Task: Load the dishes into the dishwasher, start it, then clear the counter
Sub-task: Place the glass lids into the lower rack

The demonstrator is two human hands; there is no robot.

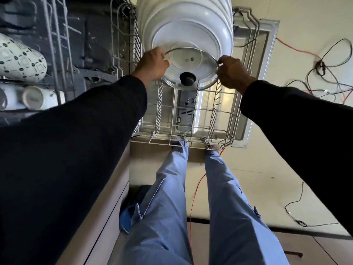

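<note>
The left hand (152, 64) and right hand (233, 71) pinch opposite rims of the round glass lid with black knob (190, 64), just in front of the row of white plates (183, 25). Released unseated, it could topple against those plates.

Lying bright and even over the pale floor (277, 169) at the right, pushing the white plates (191, 25) close to glare. Glowing warm yellow on the open door (265, 60) beneath the rack wires (215, 104) (strongest near the middle). Catching a thin sheen on the glass lid (191, 60). Sinking into heavy shadow inside the dishwasher tub (91, 35) at the left and swallowing all detail in the dark sleeves (66, 169). Bowing straight lines toward the edges; softening slightly in the lower corners.
</note>
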